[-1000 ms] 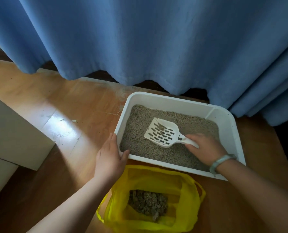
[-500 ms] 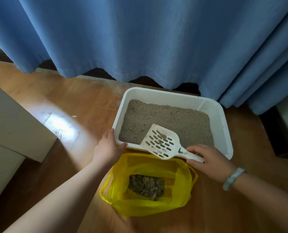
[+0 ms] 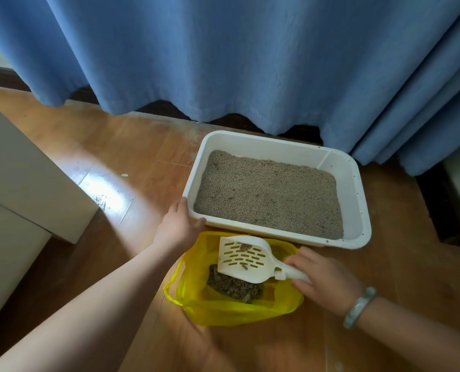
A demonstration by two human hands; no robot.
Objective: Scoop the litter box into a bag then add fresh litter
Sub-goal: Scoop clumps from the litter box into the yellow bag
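A white litter box (image 3: 357, 200) filled with grey litter (image 3: 269, 191) sits on the wooden floor below a blue curtain. My left hand (image 3: 176, 229) grips the box's near left corner. A yellow plastic bag (image 3: 223, 312) lies open just in front of the box, with dark clumps (image 3: 234, 287) at its bottom. My right hand (image 3: 323, 280) holds the handle of a white slotted scoop (image 3: 246, 260) over the bag's mouth. A couple of small clumps rest on the scoop.
A blue curtain (image 3: 250, 63) hangs close behind the box. A pale cabinet or box (image 3: 22, 183) stands at the left. Dark furniture (image 3: 454, 205) sits at the right edge. Bare wooden floor (image 3: 116, 162) lies left of the box.
My right hand lifted the scoop out of the litter box and brought it toward me, over the yellow bag. My left hand stayed on the box's corner.
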